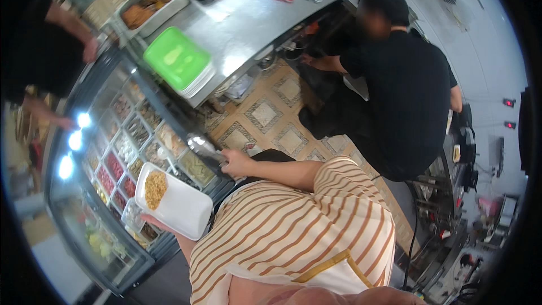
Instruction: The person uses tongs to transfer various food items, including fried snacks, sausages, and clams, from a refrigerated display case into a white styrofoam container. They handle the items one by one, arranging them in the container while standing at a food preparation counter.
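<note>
a: what's biggest here?
b: the steel tabletop (248, 17) at twelve o'clock, then the glass case (113, 152) of food tubs at nine.
a: and the hands?
b: left hand (155, 225), at seven o'clock, is under a white tray (178, 206); its fingers are hidden, so i cannot tell their grip. fried bits (155, 188) sit on the tray's upper end.
a: right hand?
b: right hand (237, 164), near centre, fingers clenched on metal tongs (204, 148) that point to ten o'clock, over the tubs.
</note>
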